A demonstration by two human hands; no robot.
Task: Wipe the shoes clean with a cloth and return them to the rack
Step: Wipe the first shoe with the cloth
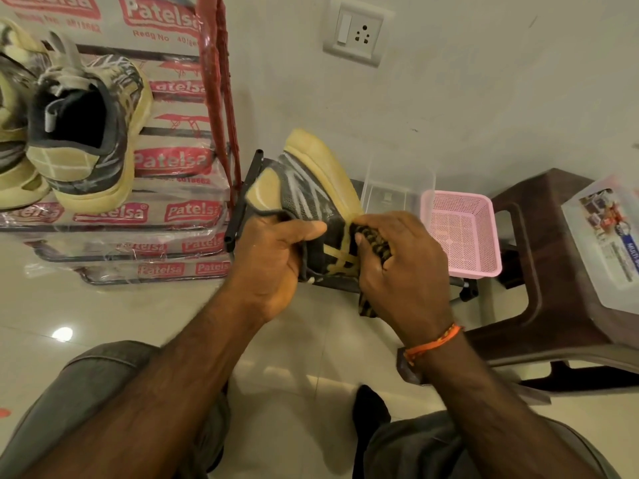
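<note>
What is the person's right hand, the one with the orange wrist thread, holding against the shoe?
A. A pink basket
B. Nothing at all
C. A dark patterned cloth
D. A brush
C: the right hand grips a dark patterned cloth bunched in its fingers and pressed to the side of the shoe, which the left hand holds.

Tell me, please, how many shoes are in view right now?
3: one shoe held by both hands, one on the rack, and another at the left edge, partly cut off. More may be hidden.
</note>
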